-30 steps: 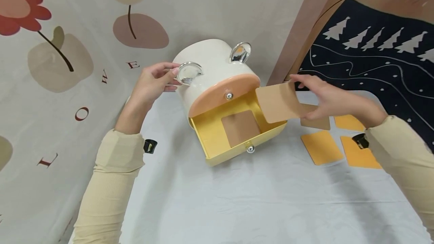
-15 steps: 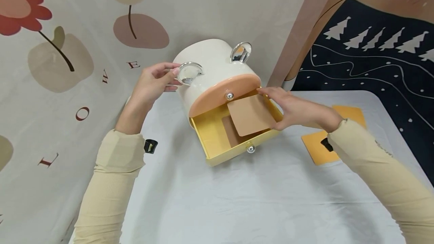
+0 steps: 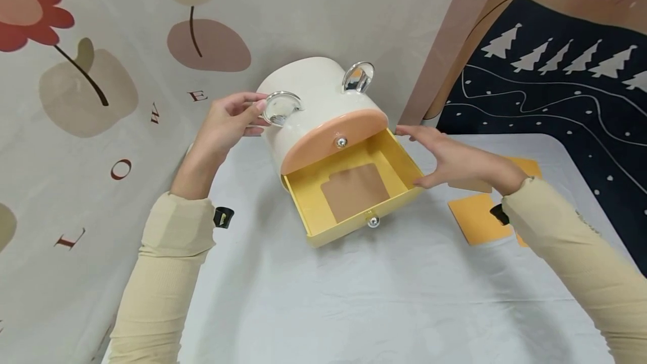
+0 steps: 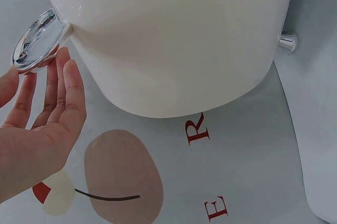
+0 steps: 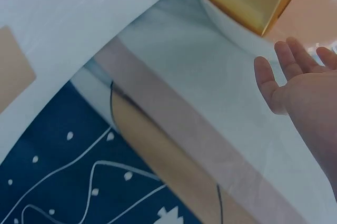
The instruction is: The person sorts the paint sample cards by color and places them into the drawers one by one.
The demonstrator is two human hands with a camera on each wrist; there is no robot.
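Note:
A white rounded box (image 3: 308, 83) with a peach front stands against the backdrop, two shiny silver ears on top. Its lower yellow drawer (image 3: 323, 236) is pulled out. Two brown square cards (image 3: 356, 192) lie overlapping inside on the drawer floor. My left hand (image 3: 229, 122) pinches the box's left silver ear (image 4: 39, 42), thumb at the rim and fingers behind it. Beside the drawer's right wall is my right hand (image 3: 455, 159), thumb and fingers spread apart with nothing between them. In the right wrist view its fingers (image 5: 287, 60) are extended near the drawer.
Orange cards (image 3: 477, 221) and a brown card (image 3: 470, 185) lie on the white cloth at the right, partly hidden by the right forearm. A printed backdrop (image 3: 313, 10) rises right behind the box. A round silver knob (image 3: 373, 222) sticks out from the drawer front.
My right hand brought a brown card left over the drawer and let it go onto the other one, then drew back slightly right. The left hand has stayed on the ear.

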